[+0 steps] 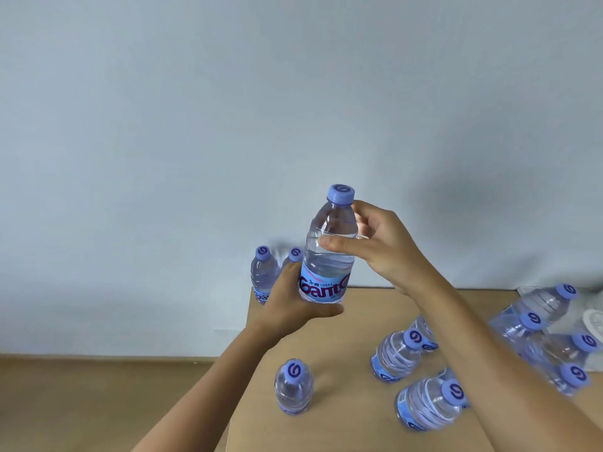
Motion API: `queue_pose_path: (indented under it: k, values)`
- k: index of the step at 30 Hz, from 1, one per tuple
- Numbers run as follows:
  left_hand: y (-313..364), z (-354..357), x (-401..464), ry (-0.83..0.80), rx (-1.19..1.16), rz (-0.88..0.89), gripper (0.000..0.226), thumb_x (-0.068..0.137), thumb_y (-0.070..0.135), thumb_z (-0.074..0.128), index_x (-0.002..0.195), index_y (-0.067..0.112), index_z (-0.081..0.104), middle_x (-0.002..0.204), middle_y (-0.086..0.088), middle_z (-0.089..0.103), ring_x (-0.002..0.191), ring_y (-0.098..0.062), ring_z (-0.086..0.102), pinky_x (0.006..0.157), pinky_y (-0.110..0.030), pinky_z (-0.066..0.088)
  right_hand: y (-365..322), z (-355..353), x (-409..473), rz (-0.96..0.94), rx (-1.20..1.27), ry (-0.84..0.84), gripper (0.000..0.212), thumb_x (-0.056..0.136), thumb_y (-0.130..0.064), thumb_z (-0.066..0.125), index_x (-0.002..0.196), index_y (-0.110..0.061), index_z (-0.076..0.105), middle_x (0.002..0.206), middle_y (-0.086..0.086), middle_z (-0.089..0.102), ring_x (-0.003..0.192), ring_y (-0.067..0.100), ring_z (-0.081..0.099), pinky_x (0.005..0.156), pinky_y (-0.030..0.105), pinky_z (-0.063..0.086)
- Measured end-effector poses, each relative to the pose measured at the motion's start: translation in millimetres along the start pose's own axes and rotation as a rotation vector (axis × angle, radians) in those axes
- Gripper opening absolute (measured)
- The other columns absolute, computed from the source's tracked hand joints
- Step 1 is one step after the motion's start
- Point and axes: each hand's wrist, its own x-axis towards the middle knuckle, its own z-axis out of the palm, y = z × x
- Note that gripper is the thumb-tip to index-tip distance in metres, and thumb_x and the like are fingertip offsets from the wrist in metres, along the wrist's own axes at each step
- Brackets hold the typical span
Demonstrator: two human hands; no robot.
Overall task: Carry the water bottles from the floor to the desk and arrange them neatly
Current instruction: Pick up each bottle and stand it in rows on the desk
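Observation:
A clear water bottle [329, 252] with a blue cap and blue label is held upright above the far left corner of the light wooden desk [342, 380]. My left hand [293, 301] grips its lower part around the label. My right hand [381, 246] grips its upper body, thumb across the front. Two more bottles [262, 272] stand at the desk's far left corner, partly hidden behind the held one. One bottle [293, 388] stands alone near the desk's left edge. Several others [396, 355] stand in a loose group in the middle and at the right.
A plain pale wall rises behind the desk. Wooden floor [98, 402] lies to the left of the desk's left edge. A white object [592, 321] shows at the far right edge behind the bottles.

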Motion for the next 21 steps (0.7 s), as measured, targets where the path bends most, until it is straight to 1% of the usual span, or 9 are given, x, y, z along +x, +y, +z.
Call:
queue_pose_path:
  k: [3, 6, 8, 9, 11, 12, 15, 18, 21]
  values:
    - [-22, 6, 6, -0.001, 0.049, -0.036, 0.058, 0.055, 0.018, 0.093, 0.087, 0.054, 0.061, 0.089, 0.019, 0.071, 0.081, 0.002, 0.068, 0.066, -0.011, 0.052, 25, 3, 0, 0.063, -0.026, -0.001, 0.032, 0.076, -0.017, 0.084, 0.104, -0.014, 0.068, 0.1, 0.003, 0.074, 0.087, 0.007, 0.067, 0.079, 0.025, 0.053]
    - [-47, 10, 13, -0.021, 0.068, -0.084, 0.056, 0.052, 0.016, 0.095, 0.087, 0.045, 0.062, 0.084, 0.028, 0.07, 0.079, 0.012, 0.064, 0.062, -0.003, 0.046, 52, 5, 0, 0.118, -0.029, -0.01, 0.033, 0.075, -0.018, 0.085, 0.104, -0.017, 0.069, 0.097, 0.0, 0.075, 0.088, 0.008, 0.068, 0.082, 0.03, 0.055]
    - [-66, 13, 20, -0.047, 0.063, -0.137, 0.062, 0.053, 0.013, 0.095, 0.097, 0.037, 0.06, 0.089, 0.023, 0.071, 0.085, 0.011, 0.064, 0.066, -0.004, 0.047, 71, 5, 0, 0.153, -0.035, -0.004, 0.032, 0.075, -0.019, 0.085, 0.102, -0.02, 0.069, 0.096, -0.001, 0.075, 0.09, 0.009, 0.068, 0.085, 0.032, 0.054]
    - [-76, 14, 24, -0.064, 0.047, -0.173, 0.067, 0.054, 0.011, 0.095, 0.106, 0.034, 0.059, 0.098, 0.018, 0.071, 0.093, 0.006, 0.064, 0.07, -0.007, 0.049, 81, 6, 0, 0.173, -0.032, 0.002, 0.032, 0.074, -0.018, 0.085, 0.102, -0.02, 0.069, 0.096, 0.001, 0.074, 0.09, 0.009, 0.068, 0.086, 0.033, 0.053]
    - [-94, 17, 32, -0.104, 0.018, -0.23, 0.077, 0.056, 0.007, 0.093, 0.122, 0.026, 0.057, 0.113, 0.011, 0.067, 0.107, -0.005, 0.062, 0.079, -0.012, 0.051, 101, 8, -2, 0.212, -0.017, 0.01, 0.031, 0.073, -0.016, 0.086, 0.099, -0.02, 0.07, 0.094, 0.001, 0.075, 0.086, 0.007, 0.066, 0.083, 0.031, 0.052]
    - [-103, 20, 35, -0.118, 0.023, -0.239, 0.079, 0.057, 0.006, 0.092, 0.125, 0.026, 0.055, 0.116, 0.01, 0.066, 0.11, -0.008, 0.061, 0.081, -0.014, 0.052, 110, 9, -2, 0.229, -0.01, 0.011, 0.032, 0.072, -0.015, 0.087, 0.098, -0.021, 0.07, 0.091, -0.002, 0.075, 0.083, 0.005, 0.066, 0.08, 0.028, 0.052]
    - [-127, 31, 46, -0.134, 0.059, -0.257, 0.077, 0.059, 0.002, 0.091, 0.118, 0.035, 0.054, 0.117, 0.011, 0.064, 0.11, -0.01, 0.061, 0.089, -0.022, 0.053, 135, 12, -3, 0.27, -0.018, 0.016, 0.033, 0.07, -0.014, 0.088, 0.096, -0.026, 0.07, 0.087, -0.01, 0.075, 0.078, 0.0, 0.066, 0.072, 0.018, 0.051]
    - [-149, 38, 54, -0.129, 0.183, -0.267, 0.077, 0.057, 0.007, 0.092, 0.124, 0.021, 0.056, 0.121, -0.002, 0.061, 0.114, -0.02, 0.059, 0.1, -0.038, 0.048, 158, 14, -6, 0.315, -0.056, 0.026, 0.036, 0.068, -0.014, 0.089, 0.093, -0.031, 0.07, 0.084, -0.014, 0.074, 0.077, -0.003, 0.066, 0.07, 0.014, 0.05]
    - [-166, 42, 57, -0.109, 0.276, -0.269, 0.079, 0.054, 0.007, 0.093, 0.123, 0.013, 0.058, 0.118, -0.011, 0.058, 0.109, -0.027, 0.058, 0.096, -0.044, 0.049, 175, 17, -10, 0.347, -0.117, 0.041, 0.042, 0.065, -0.014, 0.091, 0.089, -0.038, 0.066, 0.085, -0.018, 0.072, 0.079, -0.009, 0.063, 0.074, 0.012, 0.049]
